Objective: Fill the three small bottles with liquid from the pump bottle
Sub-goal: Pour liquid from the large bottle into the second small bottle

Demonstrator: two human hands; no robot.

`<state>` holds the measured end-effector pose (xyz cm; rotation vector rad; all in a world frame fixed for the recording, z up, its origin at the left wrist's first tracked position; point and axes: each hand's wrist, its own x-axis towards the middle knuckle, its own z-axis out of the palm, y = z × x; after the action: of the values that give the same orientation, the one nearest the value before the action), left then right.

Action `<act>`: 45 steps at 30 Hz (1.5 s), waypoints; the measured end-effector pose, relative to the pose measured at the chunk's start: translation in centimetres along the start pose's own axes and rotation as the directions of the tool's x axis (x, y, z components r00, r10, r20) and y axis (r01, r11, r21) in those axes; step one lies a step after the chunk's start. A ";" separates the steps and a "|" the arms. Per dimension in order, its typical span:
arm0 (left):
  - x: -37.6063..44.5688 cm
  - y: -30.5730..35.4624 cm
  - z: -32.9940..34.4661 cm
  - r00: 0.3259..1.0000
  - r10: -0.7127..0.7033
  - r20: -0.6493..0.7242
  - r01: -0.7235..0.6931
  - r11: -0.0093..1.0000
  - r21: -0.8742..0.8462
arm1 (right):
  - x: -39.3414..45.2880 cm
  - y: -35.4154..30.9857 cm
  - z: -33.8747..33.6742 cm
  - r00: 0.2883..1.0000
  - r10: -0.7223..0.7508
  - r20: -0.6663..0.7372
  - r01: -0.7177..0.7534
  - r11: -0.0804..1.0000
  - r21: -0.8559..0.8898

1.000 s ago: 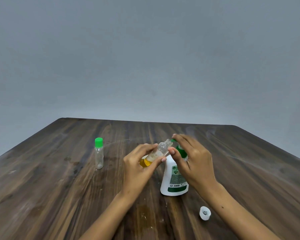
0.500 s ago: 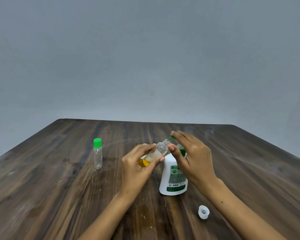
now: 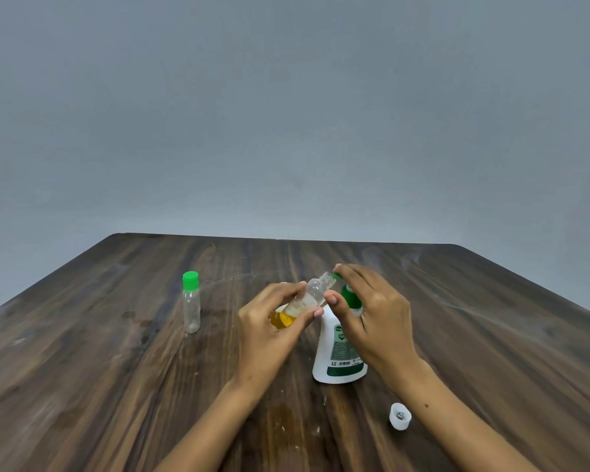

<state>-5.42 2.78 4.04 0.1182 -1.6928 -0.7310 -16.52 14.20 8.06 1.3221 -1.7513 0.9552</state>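
Observation:
My left hand (image 3: 269, 332) grips a small clear bottle (image 3: 309, 296). The bottle is uncapped and tilted, with yellow liquid pooled at its lower end and its open mouth up at the green nozzle. The white pump bottle (image 3: 338, 356) stands upright on the table. My right hand (image 3: 372, 318) lies over its green pump head, with the fingers on top and the thumb under the nozzle, next to the small bottle's neck. A second small clear bottle with a green cap (image 3: 191, 303) stands upright to the left, apart from both hands.
A loose white cap (image 3: 400, 416) lies open side up on the dark wooden table (image 3: 82, 386), near my right forearm. A wet yellowish smear (image 3: 283, 417) marks the table between my forearms. A plain grey wall stands behind the table's far edge.

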 end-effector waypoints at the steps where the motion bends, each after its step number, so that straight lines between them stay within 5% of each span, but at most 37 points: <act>1: 0.0 0.0 0.0 1.000 0.001 0.002 -0.001 1.000 -0.001 | -0.1 0.0 0.1 1.000 0.001 0.002 -0.001 1.000 0.002; 45: 0.1 0.1 0.2 1.000 0.007 0.019 -0.006 1.000 -0.022 | -0.2 -0.4 0.5 1.000 0.019 -0.022 -0.018 0.999 0.032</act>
<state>-5.57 2.93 4.14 0.0910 -1.7020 -0.7472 -16.12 13.71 7.70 1.3126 -1.7411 1.0079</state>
